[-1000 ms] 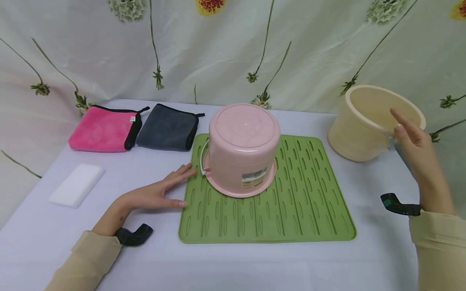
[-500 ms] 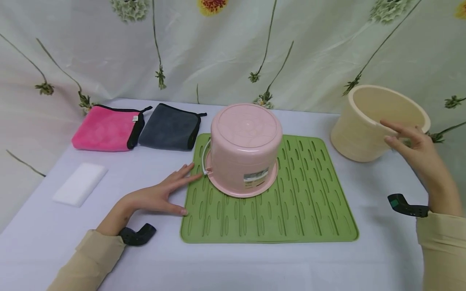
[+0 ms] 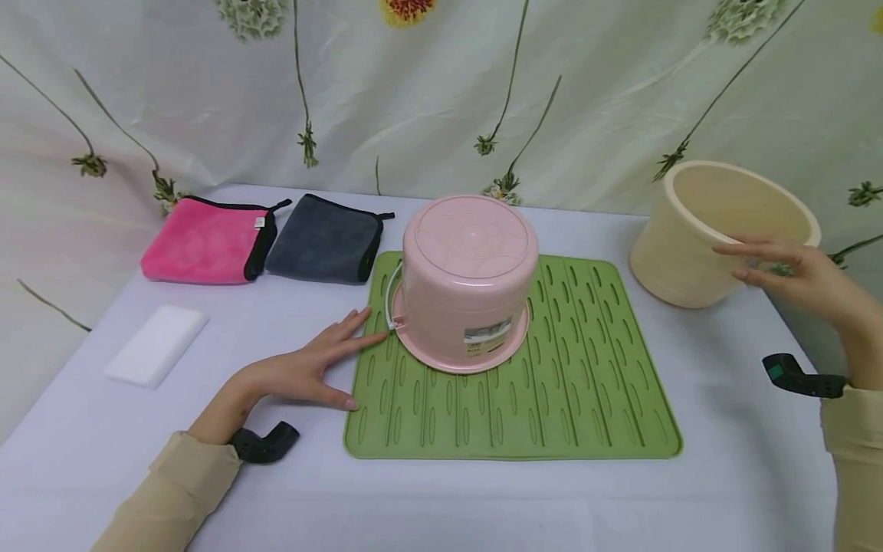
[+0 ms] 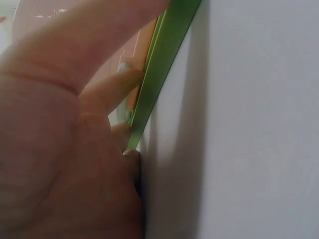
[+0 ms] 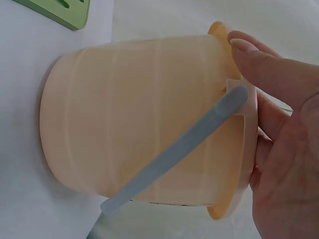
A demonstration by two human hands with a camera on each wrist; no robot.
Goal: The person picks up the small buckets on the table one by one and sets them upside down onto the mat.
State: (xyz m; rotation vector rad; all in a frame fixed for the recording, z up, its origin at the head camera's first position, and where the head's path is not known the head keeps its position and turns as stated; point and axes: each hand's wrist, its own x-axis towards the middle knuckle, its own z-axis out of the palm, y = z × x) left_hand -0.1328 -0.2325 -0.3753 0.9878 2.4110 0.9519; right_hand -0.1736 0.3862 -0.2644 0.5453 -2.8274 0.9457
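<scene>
A pink bucket (image 3: pixel 471 284) stands upside down on a green ribbed mat (image 3: pixel 586 383), its white handle on the left. My left hand (image 3: pixel 300 374) lies at the mat's left edge with fingers spread, the thumb and fingertips touching the mat beside that handle. To the right, a cream bucket (image 3: pixel 679 253) stands upright on the table, mouth up. My right hand (image 3: pixel 803 274) is at its right rim, with fingers extended across the rim and the thumb lower, outside. In the right wrist view the bucket's grey handle (image 5: pixel 174 152) hangs down its side.
A pink cloth pouch (image 3: pixel 203 241) and a dark grey one (image 3: pixel 324 241) lie at the back left. In front of them is a white sponge block (image 3: pixel 157 346). A flowered curtain (image 3: pixel 428 100) hangs behind the white-covered table (image 3: pixel 483 502).
My right hand has come down from above the cream bucket to its right rim, and its forearm has swung to the right. The left hand stays at the mat's edge.
</scene>
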